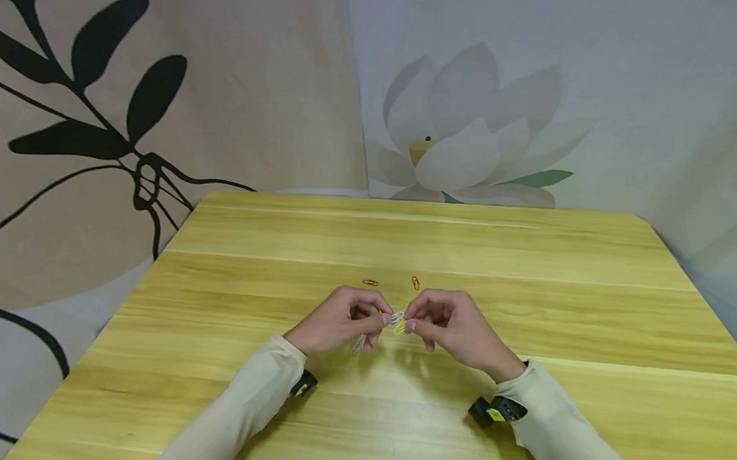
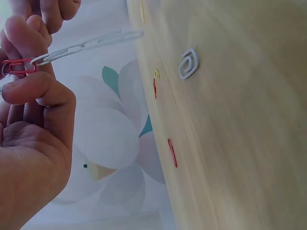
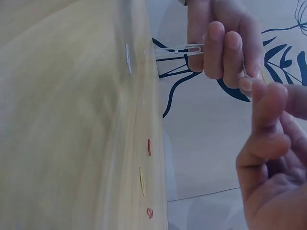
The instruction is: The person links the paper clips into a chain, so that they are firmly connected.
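My left hand point(image 1: 351, 319) pinches a white paper clip point(image 1: 397, 317) between thumb and forefinger. From that hand hangs a chain of white paper clips point(image 2: 81, 46), linked to a red paper clip point(image 2: 20, 66) among the fingers. Close against it, my right hand point(image 1: 453, 324) pinches a yellow paper clip point(image 1: 399, 328), which overlaps the white one in the head view. In the right wrist view, fingers cover most of the place where the two clips meet.
Beyond the hands, two red paper clips point(image 1: 370, 282) lie apart on the wooden table point(image 1: 526, 249). A yellow paper clip point(image 3: 142, 181) lies near them. One white paper clip point(image 2: 189, 63) rests on the tabletop. Printed cloth point(image 1: 276, 84) hangs behind the far edge.
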### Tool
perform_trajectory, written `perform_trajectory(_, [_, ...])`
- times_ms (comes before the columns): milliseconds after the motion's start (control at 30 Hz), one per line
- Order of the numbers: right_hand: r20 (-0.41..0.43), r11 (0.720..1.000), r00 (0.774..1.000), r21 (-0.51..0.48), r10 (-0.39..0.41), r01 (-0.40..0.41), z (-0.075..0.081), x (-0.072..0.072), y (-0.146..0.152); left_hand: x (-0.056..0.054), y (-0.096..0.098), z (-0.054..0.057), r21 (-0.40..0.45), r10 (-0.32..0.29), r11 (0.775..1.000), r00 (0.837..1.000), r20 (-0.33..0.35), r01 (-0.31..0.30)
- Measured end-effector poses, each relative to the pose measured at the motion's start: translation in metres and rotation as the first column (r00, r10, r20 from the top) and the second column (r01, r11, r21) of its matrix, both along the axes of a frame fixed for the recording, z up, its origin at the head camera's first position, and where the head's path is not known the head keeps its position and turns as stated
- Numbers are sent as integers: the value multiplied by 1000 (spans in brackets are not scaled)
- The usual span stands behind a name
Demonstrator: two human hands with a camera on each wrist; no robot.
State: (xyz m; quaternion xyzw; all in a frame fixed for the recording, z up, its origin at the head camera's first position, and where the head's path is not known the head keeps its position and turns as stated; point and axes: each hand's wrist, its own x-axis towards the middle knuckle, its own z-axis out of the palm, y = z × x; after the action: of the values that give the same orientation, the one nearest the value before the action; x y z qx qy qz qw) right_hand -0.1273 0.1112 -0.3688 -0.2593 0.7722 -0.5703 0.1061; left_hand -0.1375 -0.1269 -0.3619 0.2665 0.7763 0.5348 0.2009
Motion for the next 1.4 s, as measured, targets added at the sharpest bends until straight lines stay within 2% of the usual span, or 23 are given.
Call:
perform_trajectory(367, [83, 998, 996, -49, -40, 44, 1, -1, -1, 2, 1, 2, -25, 7, 1000, 999, -33, -8])
perform_trajectory(667, [64, 996, 996, -50, -64, 67, 1, -4, 1, 2, 4, 4, -85, 42, 995, 991, -126, -53])
perform_trajectory(1000, [49, 991, 993, -75, -111, 115, 0, -4, 0, 4, 6, 2, -101, 41, 994, 995, -90, -50])
perform_trajectory(1267, [56, 997, 997, -53, -56, 59, 3, -4, 2, 3, 7, 1, -106, 81, 990, 993, -80, -89])
perform_trajectory(1400, [61, 998, 997, -37, -38, 41, 4, -4, 3, 2, 6, -1, -92, 90, 991, 990, -109, -100])
